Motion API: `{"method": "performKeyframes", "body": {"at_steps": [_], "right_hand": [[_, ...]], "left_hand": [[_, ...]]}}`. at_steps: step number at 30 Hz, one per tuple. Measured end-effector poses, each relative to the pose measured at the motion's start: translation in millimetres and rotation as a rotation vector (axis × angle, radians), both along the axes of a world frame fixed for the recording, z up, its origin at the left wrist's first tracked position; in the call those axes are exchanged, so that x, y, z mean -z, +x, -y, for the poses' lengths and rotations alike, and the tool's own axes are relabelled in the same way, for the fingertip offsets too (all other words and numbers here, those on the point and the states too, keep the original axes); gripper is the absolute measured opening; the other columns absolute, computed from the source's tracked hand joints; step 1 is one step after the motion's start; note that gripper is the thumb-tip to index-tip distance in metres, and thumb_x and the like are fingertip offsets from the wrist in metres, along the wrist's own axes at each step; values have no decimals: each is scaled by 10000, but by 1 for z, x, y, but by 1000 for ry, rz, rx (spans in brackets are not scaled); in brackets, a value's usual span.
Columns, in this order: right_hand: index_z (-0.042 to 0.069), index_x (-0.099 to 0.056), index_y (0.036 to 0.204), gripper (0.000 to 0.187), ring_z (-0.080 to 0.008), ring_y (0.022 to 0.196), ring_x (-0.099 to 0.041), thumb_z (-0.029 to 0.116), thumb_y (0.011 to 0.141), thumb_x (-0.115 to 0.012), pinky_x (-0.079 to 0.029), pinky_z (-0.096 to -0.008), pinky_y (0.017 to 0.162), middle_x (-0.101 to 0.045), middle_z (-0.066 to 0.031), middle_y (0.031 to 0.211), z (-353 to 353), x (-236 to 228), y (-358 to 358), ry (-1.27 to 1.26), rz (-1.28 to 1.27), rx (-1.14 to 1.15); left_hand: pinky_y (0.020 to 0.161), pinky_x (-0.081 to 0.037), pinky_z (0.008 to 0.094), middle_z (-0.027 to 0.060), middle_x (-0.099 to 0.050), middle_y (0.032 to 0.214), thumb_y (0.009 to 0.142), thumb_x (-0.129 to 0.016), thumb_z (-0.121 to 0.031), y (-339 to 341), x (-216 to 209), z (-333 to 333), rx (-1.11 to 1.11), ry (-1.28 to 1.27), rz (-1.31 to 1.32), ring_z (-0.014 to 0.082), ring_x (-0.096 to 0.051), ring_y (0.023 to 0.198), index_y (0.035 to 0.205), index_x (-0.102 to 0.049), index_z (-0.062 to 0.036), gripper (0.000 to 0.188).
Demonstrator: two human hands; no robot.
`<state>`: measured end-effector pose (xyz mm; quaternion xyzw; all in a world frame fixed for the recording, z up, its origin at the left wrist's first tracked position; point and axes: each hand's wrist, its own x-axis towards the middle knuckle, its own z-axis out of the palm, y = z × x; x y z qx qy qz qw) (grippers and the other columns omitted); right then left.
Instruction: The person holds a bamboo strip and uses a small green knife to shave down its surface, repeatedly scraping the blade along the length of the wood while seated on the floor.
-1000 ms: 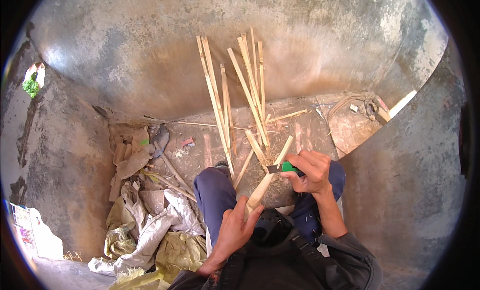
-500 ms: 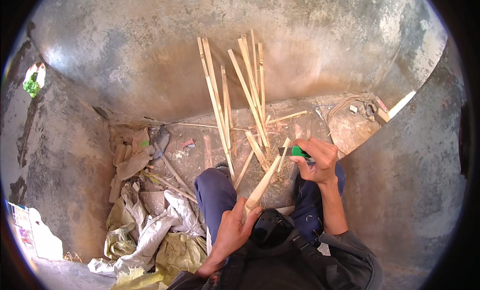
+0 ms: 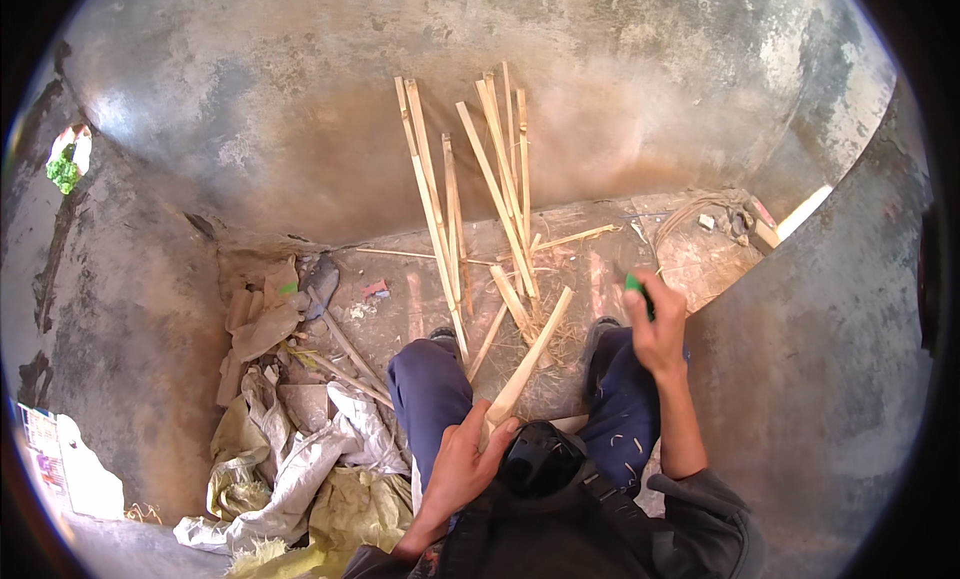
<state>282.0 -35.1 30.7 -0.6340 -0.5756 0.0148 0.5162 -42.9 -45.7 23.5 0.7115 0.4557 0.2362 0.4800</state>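
Observation:
My left hand (image 3: 466, 459) is closed around the lower end of a pale bamboo strip (image 3: 528, 371), which slants up and to the right above the floor between my knees. My right hand (image 3: 657, 324) is wrapped round a green-handled knife (image 3: 634, 281), out to the right and apart from the strip. Its blade cannot be made out here. Beyond the strip's tip, a short, thick bamboo piece (image 3: 512, 297) stands on the floor among thin shavings (image 3: 568, 336).
Several long bamboo strips (image 3: 432, 194) lean on the concrete wall (image 3: 640, 89) ahead. Crumpled sacks (image 3: 300, 479) lie at my left, below sticks and broken pieces (image 3: 262, 329). A coil of cord (image 3: 685, 222) and debris lie in the far right corner.
My right hand has moved right, carrying the knife away from the strip's tip. A thin sliver that stood off the tip is no longer there. My left hand has stayed nearly still.

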Motion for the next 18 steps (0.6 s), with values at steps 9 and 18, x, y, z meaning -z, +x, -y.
{"method": "performKeyframes", "body": {"at_steps": [9,18], "right_hand": [[24,-782,1037,308,-259,629,-690,297,914,-854,-519,-350,565,-729,-90,821,12,-6,-43,87,184,-316],[35,-784,1022,320,-250,590,-674,320,902,-865,-503,-342,532,-705,-80,784,3,-5,-51,159,210,-313]], "left_hand": [[587,-516,523,274,-697,757,1045,-754,-232,15,-19,3,-20,164,-27,502,-711,740,1078,-569,-7,293],[591,-516,539,295,-695,766,1045,-753,-245,17,-20,4,-14,153,-15,507,-713,748,1080,-557,5,320]]}}
